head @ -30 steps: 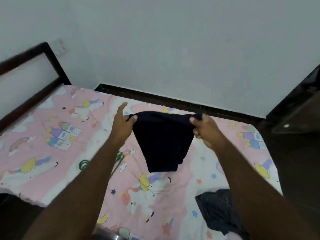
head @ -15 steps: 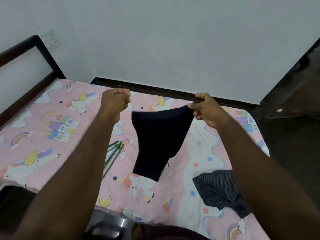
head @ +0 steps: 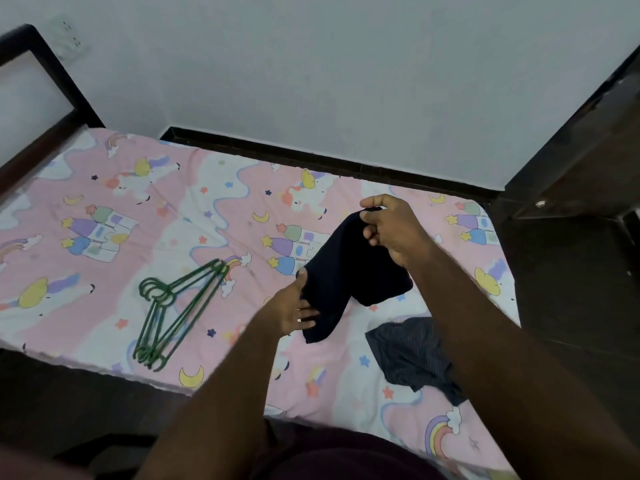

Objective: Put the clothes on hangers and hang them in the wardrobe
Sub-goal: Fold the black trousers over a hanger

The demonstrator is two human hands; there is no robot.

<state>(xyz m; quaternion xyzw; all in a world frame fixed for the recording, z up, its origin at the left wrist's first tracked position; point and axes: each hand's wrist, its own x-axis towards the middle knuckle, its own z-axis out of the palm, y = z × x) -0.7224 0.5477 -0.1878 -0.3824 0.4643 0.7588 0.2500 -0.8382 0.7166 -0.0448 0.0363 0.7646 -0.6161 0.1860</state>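
While right hand (head: 391,230) pinches navy garment (head: 349,271), left hand (head: 291,306) touches it.

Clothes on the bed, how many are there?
2. The navy garment hangs from the right hand, with the left hand on its edge. The striped garment lies near the bed's front edge.

Left of bed: bare sheet of the bed (head: 104,244) is lying open up to the dark headboard (head: 52,109).
Near edge: green hangers (head: 173,306) are lying stacked, with bare sheet all round them.
Middle: passage is being blocked by the dark garment (head: 346,271), the left hand (head: 291,311) and the right hand (head: 391,226).
Right near corner: striped garment (head: 408,355) is lying crumpled.
Far side: wall (head: 311,64) is closing the bed off.
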